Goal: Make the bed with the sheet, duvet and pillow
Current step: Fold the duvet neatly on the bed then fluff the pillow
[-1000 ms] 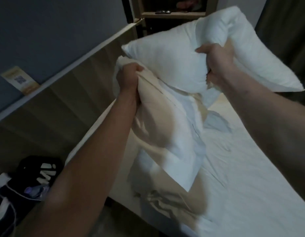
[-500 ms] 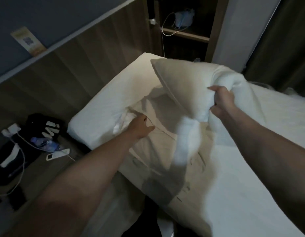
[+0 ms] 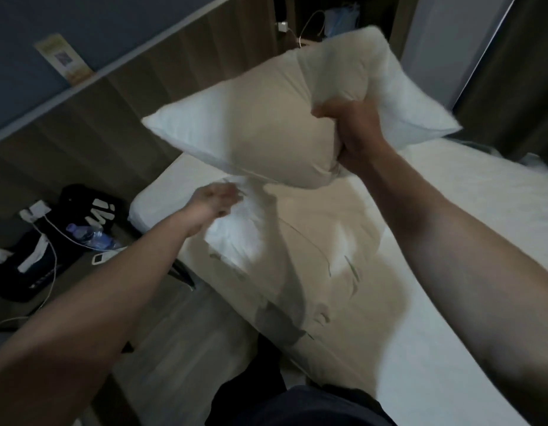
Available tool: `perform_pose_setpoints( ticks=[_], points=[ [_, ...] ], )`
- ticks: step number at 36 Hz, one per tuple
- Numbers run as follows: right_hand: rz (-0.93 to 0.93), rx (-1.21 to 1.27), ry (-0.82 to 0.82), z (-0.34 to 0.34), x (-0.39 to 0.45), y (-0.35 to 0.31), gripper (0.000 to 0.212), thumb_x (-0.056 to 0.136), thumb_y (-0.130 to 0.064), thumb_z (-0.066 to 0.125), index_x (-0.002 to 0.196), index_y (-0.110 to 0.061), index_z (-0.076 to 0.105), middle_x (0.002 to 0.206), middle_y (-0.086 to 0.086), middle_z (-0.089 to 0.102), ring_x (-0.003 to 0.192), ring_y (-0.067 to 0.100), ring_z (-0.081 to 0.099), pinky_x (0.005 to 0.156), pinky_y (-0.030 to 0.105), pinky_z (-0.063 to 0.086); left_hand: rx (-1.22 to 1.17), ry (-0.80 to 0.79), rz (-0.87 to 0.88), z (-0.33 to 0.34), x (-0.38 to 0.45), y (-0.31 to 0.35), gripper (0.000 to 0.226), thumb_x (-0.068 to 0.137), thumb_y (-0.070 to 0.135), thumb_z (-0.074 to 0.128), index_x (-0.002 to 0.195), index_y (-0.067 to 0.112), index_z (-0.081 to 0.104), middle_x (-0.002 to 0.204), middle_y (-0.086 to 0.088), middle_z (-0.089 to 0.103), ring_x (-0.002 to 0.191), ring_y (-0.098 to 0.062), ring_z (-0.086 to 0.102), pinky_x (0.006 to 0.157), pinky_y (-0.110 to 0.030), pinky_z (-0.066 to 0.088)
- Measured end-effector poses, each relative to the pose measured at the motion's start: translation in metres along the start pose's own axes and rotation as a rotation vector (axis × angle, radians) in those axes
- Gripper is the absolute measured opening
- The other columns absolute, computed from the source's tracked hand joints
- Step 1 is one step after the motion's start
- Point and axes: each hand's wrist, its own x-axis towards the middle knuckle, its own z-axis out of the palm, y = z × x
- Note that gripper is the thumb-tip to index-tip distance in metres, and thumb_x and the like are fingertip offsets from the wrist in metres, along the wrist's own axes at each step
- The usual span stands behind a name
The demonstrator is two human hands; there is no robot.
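- Right hand (image 3: 352, 130) grips the pillow (image 3: 260, 124) by a bunched fold in the middle of its near long edge, fingers curled tight into the filling, and carries it in the air above the head end of the bed (image 3: 481, 229).
- Left hand (image 3: 216, 199) reaches forward with fingers loosely spread and holds nothing; it hovers just above a crumpled white pillowcase (image 3: 285, 256) that lies on the sheet near the bed's left edge. Motion blur hides whether the fingertips touch the cloth.
- The step in hand looks like getting the bare pillow into its case. To do it well, the free hand should find the open mouth of the case and lift one lip, so the pillow can be fed in corner first rather than stuffed from the middle.
- A one-handed hold at mid-edge lets both ends of the pillow droop; shifting the grip toward a corner would likely give better aim.
- Open room lies to the right, across the flat white sheet, where the pillow could be laid down.
- To the left the bed edge drops to the floor, where a black bag (image 3: 88, 210), a water bottle (image 3: 91, 236) and a white cable (image 3: 53, 256) lie; the case sits close to that edge and could slide off.
- The wooden wall panel (image 3: 113, 124) runs close along the left.
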Motion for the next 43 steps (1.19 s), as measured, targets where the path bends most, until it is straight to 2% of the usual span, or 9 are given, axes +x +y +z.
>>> perform_pose_setpoints(
  ticks=[4, 9, 12, 15, 20, 25, 28, 34, 43],
  points=[
    [0.161, 0.029, 0.013, -0.017, -0.036, 0.069, 0.044, 0.059, 0.007, 0.075, 0.103, 0.001, 0.068, 0.09, 0.013, 0.071, 0.083, 0.027, 0.069, 0.07, 0.036, 0.058, -0.575, 0.129, -0.127, -0.019, -0.015, 0.004, 0.032, 0.1, 0.014, 0.037, 0.114, 0.005, 0.064, 0.103, -0.014, 0.07, 0.091, -0.03, 0.069, 0.077, -0.041, 0.061],
    [0.415, -0.103, -0.01, -0.051, -0.089, 0.155, 0.054, 0.06, -0.003, 0.081, 0.112, -0.005, 0.066, 0.102, 0.015, 0.073, 0.096, 0.037, 0.07, 0.083, 0.05, 0.059, -0.555, 0.195, -0.286, -0.032, -0.03, -0.027, 0.049, 0.102, 0.047, 0.023, 0.095, 0.021, 0.064, 0.072, -0.001, 0.067, 0.051, -0.016, 0.063, 0.052, -0.03, 0.056],
    [0.435, -0.268, -0.043, -0.068, -0.099, 0.17, 0.07, 0.056, -0.018, 0.085, 0.122, -0.017, 0.063, 0.11, 0.005, 0.072, 0.098, 0.028, 0.069, 0.085, 0.043, 0.058, -0.579, 0.172, -0.327, -0.04, -0.029, -0.033, 0.07, 0.089, 0.078, 0.025, 0.106, 0.025, 0.067, 0.094, -0.002, 0.076, 0.082, -0.022, 0.07, 0.072, -0.036, 0.057],
    [0.444, -0.302, -0.047, -0.078, -0.096, 0.164, 0.088, 0.047, -0.047, 0.085, 0.127, -0.019, 0.06, 0.113, 0.001, 0.072, 0.102, 0.024, 0.069, 0.08, 0.037, 0.057, -0.506, 0.157, -0.32, -0.062, -0.022, -0.017, 0.068, 0.078, 0.081, 0.046, 0.098, 0.019, 0.065, 0.091, -0.003, 0.069, 0.077, -0.021, 0.063, 0.072, -0.034, 0.05],
    [0.523, -0.283, 0.138, -0.083, -0.076, 0.146, 0.115, 0.05, -0.074, 0.079, 0.144, -0.022, 0.04, 0.128, -0.005, 0.062, 0.113, 0.023, 0.061, 0.099, 0.043, 0.049, 0.295, 0.06, -0.218, -0.073, -0.011, 0.035, 0.068, 0.055, 0.073, 0.077, 0.101, 0.023, 0.071, 0.104, 0.002, 0.072, 0.09, -0.018, 0.068, 0.082, -0.033, 0.054],
    [0.393, -0.266, 0.215, -0.059, -0.069, 0.139, 0.089, 0.053, -0.044, 0.087, 0.132, -0.025, 0.053, 0.111, -0.003, 0.071, 0.097, 0.023, 0.07, 0.088, 0.049, 0.057, 0.574, -0.051, -0.206, -0.047, 0.004, 0.064, 0.091, 0.056, 0.089, 0.064, 0.108, 0.015, 0.068, 0.093, 0.006, 0.072, 0.071, -0.013, 0.072, 0.062, -0.024, 0.054],
    [0.258, -0.275, 0.249, -0.04, -0.062, 0.128, 0.058, 0.067, -0.015, 0.078, 0.121, -0.019, 0.059, 0.104, 0.005, 0.072, 0.091, 0.027, 0.07, 0.08, 0.048, 0.06, 0.506, 0.051, -0.105, -0.034, 0.021, 0.054, 0.095, 0.063, 0.075, 0.073, 0.131, 0.012, 0.055, 0.118, 0.001, 0.062, 0.096, -0.019, 0.063, 0.079, -0.028, 0.047],
    [0.094, -0.228, 0.267, -0.017, -0.047, 0.104, 0.042, 0.077, 0.003, 0.069, 0.116, -0.01, 0.061, 0.093, 0.005, 0.071, 0.079, 0.022, 0.07, 0.063, 0.034, 0.057, 0.275, 0.307, 0.465, -0.034, 0.037, 0.051, 0.034, 0.083, 0.039, 0.073, 0.102, 0.011, 0.067, 0.094, 0.004, 0.068, 0.086, -0.013, 0.062, 0.075, -0.025, 0.046],
    [0.299, -0.266, 0.313, -0.024, -0.053, 0.161, 0.091, 0.053, -0.03, 0.083, 0.136, -0.019, 0.047, 0.115, 0.003, 0.069, 0.097, 0.027, 0.07, 0.082, 0.048, 0.059, 0.525, -0.105, -0.039, -0.056, 0.078, 0.018, 0.075, 0.092, 0.061, 0.052, 0.144, 0.006, 0.044, 0.15, -0.014, 0.043, 0.133, -0.029, 0.047, 0.099, -0.03, 0.036]
  ],
)
